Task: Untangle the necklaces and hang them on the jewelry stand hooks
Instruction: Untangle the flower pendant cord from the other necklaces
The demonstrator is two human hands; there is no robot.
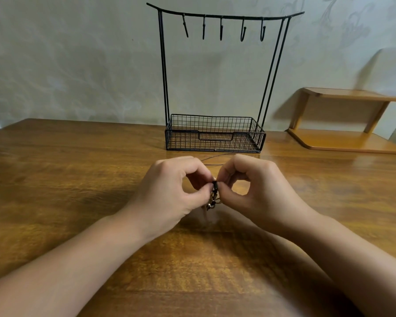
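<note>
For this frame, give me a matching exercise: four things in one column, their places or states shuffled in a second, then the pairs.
1. black wire jewelry stand
2. five black hooks
3. tangled dark necklaces
4. light wooden shelf

A. pinched between the left hand and the right hand
B. far right, against the wall
C. bare, nothing hung
D. upright at the table's back, centre

Pairs: 1-D, 2-C, 3-A, 4-B

left hand (169, 191) and right hand (254, 191) pinch, fingertips together.
</note>
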